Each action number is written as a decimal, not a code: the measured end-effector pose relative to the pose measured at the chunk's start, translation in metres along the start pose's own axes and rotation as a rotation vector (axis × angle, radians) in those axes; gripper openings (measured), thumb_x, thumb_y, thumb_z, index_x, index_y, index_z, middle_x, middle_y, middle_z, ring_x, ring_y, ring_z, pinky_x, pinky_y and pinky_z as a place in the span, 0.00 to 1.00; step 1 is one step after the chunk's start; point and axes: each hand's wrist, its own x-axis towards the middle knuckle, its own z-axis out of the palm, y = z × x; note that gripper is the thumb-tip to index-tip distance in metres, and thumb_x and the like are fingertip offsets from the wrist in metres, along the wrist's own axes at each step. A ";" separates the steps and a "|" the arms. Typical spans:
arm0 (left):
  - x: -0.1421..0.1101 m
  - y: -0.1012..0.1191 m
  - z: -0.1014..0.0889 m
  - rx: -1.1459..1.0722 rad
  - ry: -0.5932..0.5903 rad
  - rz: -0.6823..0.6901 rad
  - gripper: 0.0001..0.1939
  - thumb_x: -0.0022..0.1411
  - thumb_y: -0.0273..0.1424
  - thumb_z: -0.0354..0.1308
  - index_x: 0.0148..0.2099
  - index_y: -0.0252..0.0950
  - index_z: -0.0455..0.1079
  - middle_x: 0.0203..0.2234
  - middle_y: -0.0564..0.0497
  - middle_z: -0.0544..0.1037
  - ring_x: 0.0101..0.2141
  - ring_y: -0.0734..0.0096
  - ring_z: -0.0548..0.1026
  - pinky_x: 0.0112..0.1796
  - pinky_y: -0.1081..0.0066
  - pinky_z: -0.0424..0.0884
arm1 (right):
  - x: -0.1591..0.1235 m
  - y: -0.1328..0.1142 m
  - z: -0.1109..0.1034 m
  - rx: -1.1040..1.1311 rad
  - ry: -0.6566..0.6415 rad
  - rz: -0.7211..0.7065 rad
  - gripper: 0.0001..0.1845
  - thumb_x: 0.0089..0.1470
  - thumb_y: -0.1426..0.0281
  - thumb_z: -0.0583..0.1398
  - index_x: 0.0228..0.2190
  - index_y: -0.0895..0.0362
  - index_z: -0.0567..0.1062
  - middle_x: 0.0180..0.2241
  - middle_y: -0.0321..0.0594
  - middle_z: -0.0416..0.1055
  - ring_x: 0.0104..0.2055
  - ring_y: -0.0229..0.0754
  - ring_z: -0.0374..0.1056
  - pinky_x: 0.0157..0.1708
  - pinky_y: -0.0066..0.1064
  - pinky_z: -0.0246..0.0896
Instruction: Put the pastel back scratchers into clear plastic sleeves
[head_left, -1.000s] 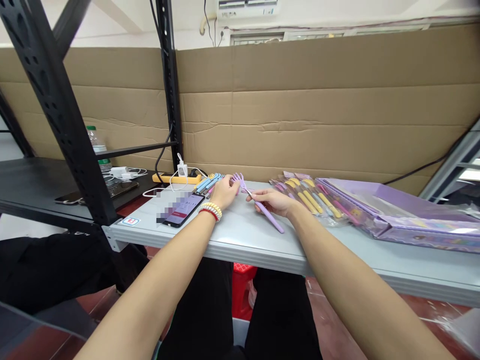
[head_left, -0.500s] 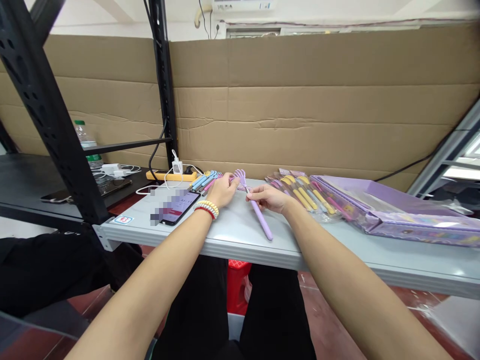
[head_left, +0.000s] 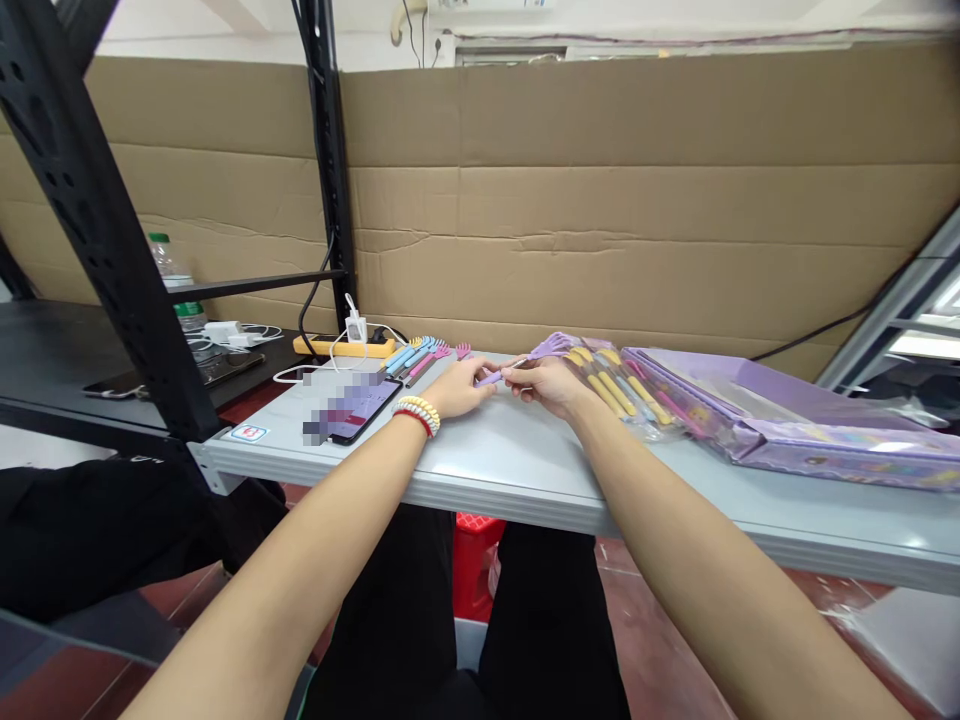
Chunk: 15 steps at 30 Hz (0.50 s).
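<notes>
A purple back scratcher (head_left: 553, 345) with a clawed head is between my two hands above the grey table. Its head points to the right and away from me. My right hand (head_left: 550, 386) pinches its thin shaft below the head. The fingers of my left hand (head_left: 463, 388) are closed on the handle end, most of which they hide. Beyond my left hand lies a row of blue, pink and grey back scratchers (head_left: 414, 362), heads toward the cardboard. To the right of my right hand are several back scratchers in clear plastic bags (head_left: 619, 385), some with yellow handles.
A phone (head_left: 365, 410) lies left of my left hand, near a yellow power strip (head_left: 341, 347) with white cables. An open purple box (head_left: 817, 440) takes up the table's right side. Cardboard (head_left: 637, 200) stands along the back. A black metal post (head_left: 112, 230) rises at the left.
The purple back scratcher has been turned: its handle pointed toward me, and now its head points right. My left hand has moved slightly onto the handle end, uncovering a pink head behind.
</notes>
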 end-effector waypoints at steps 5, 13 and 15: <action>0.002 -0.001 0.001 -0.012 0.036 -0.018 0.19 0.58 0.26 0.52 0.53 0.34 0.65 0.32 0.52 0.76 0.34 0.73 0.72 0.37 0.73 0.68 | 0.001 0.000 0.002 -0.026 -0.037 -0.009 0.20 0.32 0.61 0.72 0.25 0.61 0.75 0.21 0.37 0.69 0.20 0.32 0.62 0.15 0.24 0.48; -0.002 0.004 -0.002 0.187 0.076 -0.030 0.19 0.66 0.41 0.47 0.52 0.40 0.68 0.46 0.50 0.77 0.42 0.69 0.74 0.42 0.72 0.67 | 0.003 -0.004 -0.003 0.207 0.217 -0.147 0.23 0.30 0.57 0.72 0.23 0.59 0.70 0.18 0.31 0.64 0.16 0.29 0.57 0.13 0.22 0.46; -0.002 0.005 -0.002 0.303 0.084 -0.055 0.18 0.67 0.42 0.45 0.51 0.41 0.70 0.42 0.51 0.79 0.40 0.68 0.75 0.40 0.71 0.67 | 0.003 -0.003 -0.003 0.162 0.227 -0.175 0.24 0.29 0.57 0.72 0.22 0.59 0.71 0.17 0.31 0.64 0.16 0.29 0.57 0.13 0.22 0.46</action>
